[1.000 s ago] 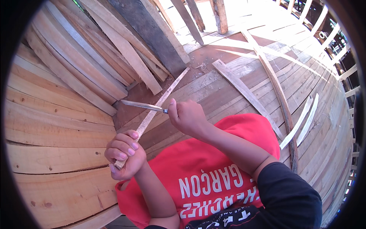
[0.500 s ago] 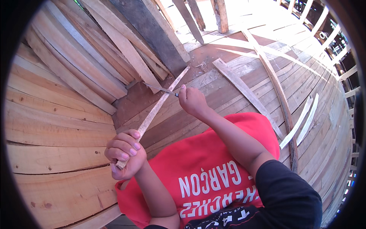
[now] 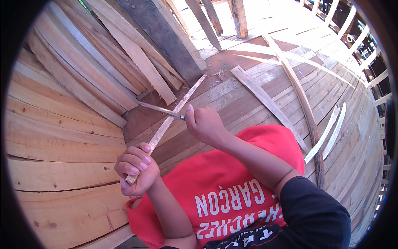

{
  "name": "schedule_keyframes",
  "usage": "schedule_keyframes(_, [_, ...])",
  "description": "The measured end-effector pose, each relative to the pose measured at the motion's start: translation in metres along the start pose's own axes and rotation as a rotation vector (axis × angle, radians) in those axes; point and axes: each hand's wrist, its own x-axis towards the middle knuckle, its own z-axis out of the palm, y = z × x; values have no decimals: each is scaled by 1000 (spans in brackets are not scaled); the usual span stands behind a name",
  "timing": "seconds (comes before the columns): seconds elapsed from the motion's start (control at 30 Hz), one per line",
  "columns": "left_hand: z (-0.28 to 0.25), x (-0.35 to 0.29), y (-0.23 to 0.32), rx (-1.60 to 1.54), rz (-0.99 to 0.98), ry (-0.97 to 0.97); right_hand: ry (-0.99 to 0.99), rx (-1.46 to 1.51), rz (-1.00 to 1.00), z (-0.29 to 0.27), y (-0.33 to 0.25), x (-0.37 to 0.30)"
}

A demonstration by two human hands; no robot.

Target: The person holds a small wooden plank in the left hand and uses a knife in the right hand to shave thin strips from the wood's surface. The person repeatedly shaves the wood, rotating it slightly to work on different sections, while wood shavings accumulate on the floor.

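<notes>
My left hand (image 3: 137, 169) is wrapped round the near end of a thin wooden strip (image 3: 163, 129), which slants away to the upper right. In my right hand (image 3: 204, 123) is the handle of a knife, its long narrow blade (image 3: 159, 108) crossing the strip around its middle and pointing left. The blade appears to rest on the strip. My fingers hide most of the knife's handle. Beneath my forearms, a red cloth with white lettering (image 3: 232, 182) is spread over my lap.
Several planks (image 3: 83, 54) lean at the upper left, beside a dark thick post (image 3: 166, 37). A flat board (image 3: 265, 103), a long curved pole (image 3: 296, 87) and two pale strips (image 3: 331, 128) lie on the plank floor to the right. Wood shavings (image 3: 224, 74) are scattered beyond the strip.
My right hand and the knife have moved down along the strip toward my left hand. The blade now shows broader and longer. My left hand keeps its hold almost unmoved.
</notes>
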Motion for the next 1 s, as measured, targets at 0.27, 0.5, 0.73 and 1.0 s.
schedule_keyframes(0.27, [1, 2, 0, 11, -7, -22, 45, -22, 32, -3, 1, 4])
schedule_keyframes(0.5, [9, 5, 1, 27, -74, -81, 155, -1, 43, 1, 41, 34])
schedule_keyframes(0.73, [1, 2, 1, 4, -30, -43, -159, -49, -35, -8, -10, -2])
schedule_keyframes(1.0, [5, 7, 4, 42, -79, -193, 3, -76, 209, -3, 34, 27])
